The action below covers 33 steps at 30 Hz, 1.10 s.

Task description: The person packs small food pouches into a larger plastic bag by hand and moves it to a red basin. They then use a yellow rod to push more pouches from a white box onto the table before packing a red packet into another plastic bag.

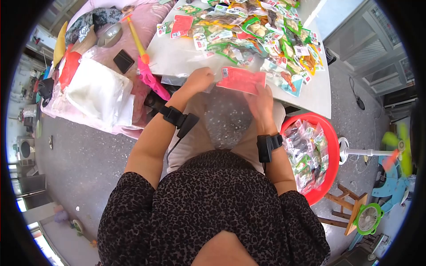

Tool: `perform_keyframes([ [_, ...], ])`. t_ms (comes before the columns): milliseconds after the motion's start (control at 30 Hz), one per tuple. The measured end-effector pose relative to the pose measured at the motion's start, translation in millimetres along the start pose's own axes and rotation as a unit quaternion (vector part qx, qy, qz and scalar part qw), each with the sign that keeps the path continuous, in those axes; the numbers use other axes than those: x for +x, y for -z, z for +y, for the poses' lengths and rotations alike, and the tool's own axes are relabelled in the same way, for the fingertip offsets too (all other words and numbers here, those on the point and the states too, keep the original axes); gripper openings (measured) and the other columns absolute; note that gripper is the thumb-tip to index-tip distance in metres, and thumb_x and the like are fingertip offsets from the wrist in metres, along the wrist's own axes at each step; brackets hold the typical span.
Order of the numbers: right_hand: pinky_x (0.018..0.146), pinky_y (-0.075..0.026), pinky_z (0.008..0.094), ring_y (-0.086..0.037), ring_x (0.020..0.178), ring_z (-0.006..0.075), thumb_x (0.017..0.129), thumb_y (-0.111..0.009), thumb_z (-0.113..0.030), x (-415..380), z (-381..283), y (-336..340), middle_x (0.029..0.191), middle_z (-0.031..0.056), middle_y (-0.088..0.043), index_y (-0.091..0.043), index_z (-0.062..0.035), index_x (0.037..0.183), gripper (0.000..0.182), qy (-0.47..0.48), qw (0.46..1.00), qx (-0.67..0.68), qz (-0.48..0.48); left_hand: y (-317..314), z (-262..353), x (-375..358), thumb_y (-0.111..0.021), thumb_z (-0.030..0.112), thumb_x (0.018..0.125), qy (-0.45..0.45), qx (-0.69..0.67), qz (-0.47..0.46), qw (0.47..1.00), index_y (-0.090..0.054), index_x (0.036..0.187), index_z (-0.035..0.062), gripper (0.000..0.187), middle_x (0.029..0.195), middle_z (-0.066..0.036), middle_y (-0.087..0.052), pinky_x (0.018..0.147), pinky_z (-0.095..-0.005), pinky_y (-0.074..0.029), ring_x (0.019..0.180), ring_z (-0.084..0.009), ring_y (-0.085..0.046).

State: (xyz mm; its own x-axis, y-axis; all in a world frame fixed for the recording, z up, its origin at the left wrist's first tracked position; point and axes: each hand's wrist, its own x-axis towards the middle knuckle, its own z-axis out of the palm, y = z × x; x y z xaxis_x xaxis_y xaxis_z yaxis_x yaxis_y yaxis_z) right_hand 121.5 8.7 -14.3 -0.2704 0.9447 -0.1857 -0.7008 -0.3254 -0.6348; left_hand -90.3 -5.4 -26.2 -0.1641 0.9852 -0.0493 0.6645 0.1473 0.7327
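My right hand (262,103) grips a flat red packet (239,80) by its right end, thumb over the front. The packet is raised above the near edge of the white table (177,57). Left of it, my left hand (199,80) is closed, fingers drawn together. A bit of clear plastic shows beside those fingers, but I cannot make out what they hold. Past my hands lies a heap of small sealed food packets (257,29), with another red packet (181,26) at its left. A clear packet with reddish contents (284,79) lies close to my right hand.
On the floor at my right stands a red basin (333,155) holding many sealed packets. A pink-covered surface at left bears a white plastic sheet (97,91), a black phone-like object (123,61) and a metal bowl (110,35). A wooden stool (350,208) and green fan (368,218) are at lower right.
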Motion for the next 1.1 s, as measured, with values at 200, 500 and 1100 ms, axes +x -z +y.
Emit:
perform_keyframes([
  [200,0.068,-0.049,0.0396,-0.056,0.084,0.0238,0.084,-0.037,-0.006,10,10,-8,0.095,0.0114,-0.053,-0.042,-0.0037,0.094,0.011,-0.005,0.999,-0.032,0.035,0,10,-13,-0.047,0.017,0.071,-0.012,-0.010,0.054,0.998,-0.054,0.073,0.0008,0.018,0.073,-0.016,-0.056,0.062,-0.0368,-0.041,0.070,-0.0303,-0.053],
  [500,0.077,-0.044,0.0504,-0.052,0.092,0.0303,0.082,-0.036,-0.002,11,19,-27,0.100,0.0160,-0.049,-0.039,-0.0003,0.093,0.012,-0.027,0.999,-0.035,0.007,14,31,-20,-0.046,0.020,0.071,-0.054,0.133,0.100,0.985,-0.054,0.072,0.0015,0.020,0.078,-0.016,-0.053,0.067,-0.0394,-0.040,0.077,-0.0319,-0.051],
  [1100,0.079,-0.044,0.0471,-0.051,0.094,0.0319,0.081,-0.036,0.000,13,30,-33,0.103,0.0177,-0.045,-0.034,0.0020,0.101,0.020,-0.055,0.996,0.066,-0.036,39,33,-18,-0.048,0.015,0.067,-0.074,0.062,-0.059,0.994,-0.052,0.069,0.0000,0.015,0.067,-0.014,-0.052,0.058,-0.0350,-0.039,0.065,-0.0257,-0.050],
])
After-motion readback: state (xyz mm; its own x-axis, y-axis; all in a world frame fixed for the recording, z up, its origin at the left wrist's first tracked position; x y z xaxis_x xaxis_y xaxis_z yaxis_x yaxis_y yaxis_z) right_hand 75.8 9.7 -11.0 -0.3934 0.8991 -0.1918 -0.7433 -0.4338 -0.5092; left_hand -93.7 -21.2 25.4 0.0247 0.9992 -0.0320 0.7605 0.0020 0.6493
